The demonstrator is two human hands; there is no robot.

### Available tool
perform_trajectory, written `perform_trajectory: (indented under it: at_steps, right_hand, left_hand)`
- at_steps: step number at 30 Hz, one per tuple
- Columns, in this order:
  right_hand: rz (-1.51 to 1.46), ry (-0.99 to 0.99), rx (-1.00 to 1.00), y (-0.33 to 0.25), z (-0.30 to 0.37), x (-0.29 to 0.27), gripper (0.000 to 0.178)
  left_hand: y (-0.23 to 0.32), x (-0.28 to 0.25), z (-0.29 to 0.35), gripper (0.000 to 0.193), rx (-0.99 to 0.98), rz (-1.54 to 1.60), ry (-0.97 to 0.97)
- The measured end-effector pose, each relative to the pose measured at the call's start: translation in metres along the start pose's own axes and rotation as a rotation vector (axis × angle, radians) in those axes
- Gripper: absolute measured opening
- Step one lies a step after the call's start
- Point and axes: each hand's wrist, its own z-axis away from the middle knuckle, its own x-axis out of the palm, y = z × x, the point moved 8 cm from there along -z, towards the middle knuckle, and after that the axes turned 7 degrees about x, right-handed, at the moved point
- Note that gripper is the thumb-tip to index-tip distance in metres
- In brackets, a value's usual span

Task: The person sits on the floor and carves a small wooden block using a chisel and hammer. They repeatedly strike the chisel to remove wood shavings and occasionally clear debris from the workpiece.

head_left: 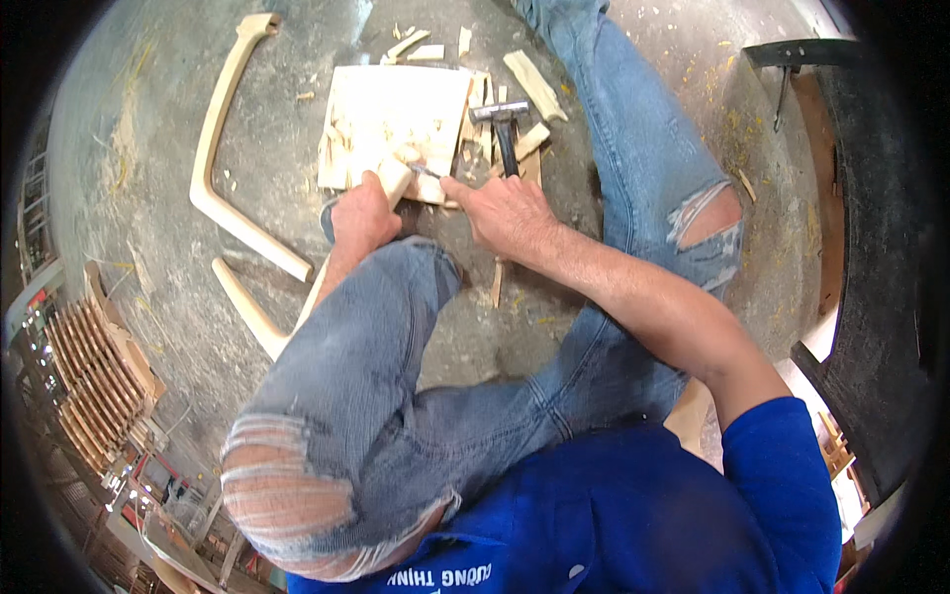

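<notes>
My left hand (364,216) is closed round a pale wooden piece (396,180), whose end rests at the near edge of a light square board (396,104). To its right, my right hand (510,213) is closed on the black handle of a hammer (501,112); the metal head points away from me. My right index finger reaches left to a small pale wood block (429,188) beside the held piece. A small greyish thing lies between the two, too small to make out. Wood shavings (361,144) cover part of the board.
A bent wooden chair part (206,148) lies on the concrete floor to the left, with another angled part (247,309) partly under my leg. Offcuts (534,84) lie around the board. Stacked curved wooden pieces (94,371) stand far left; a dark structure (876,257) is at right.
</notes>
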Motion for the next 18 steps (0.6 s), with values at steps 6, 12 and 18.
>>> perform_trajectory:
  at_steps: [6,12,18]
  right_hand:
    - [-0.097,0.012,-0.016,-0.006,-0.007,0.007,0.035]
    - [-0.554,0.146,0.165,0.025,-0.064,0.008,0.029]
    - [-0.218,0.010,0.045,0.024,-0.018,-0.021,0.039]
  left_hand:
    - [-0.012,0.004,0.005,0.045,-0.045,-0.011,-0.014]
    - [0.012,0.001,0.000,0.045,0.011,-0.074,-0.034]
    - [0.003,0.004,0.004,0.044,-0.028,-0.019,-0.039]
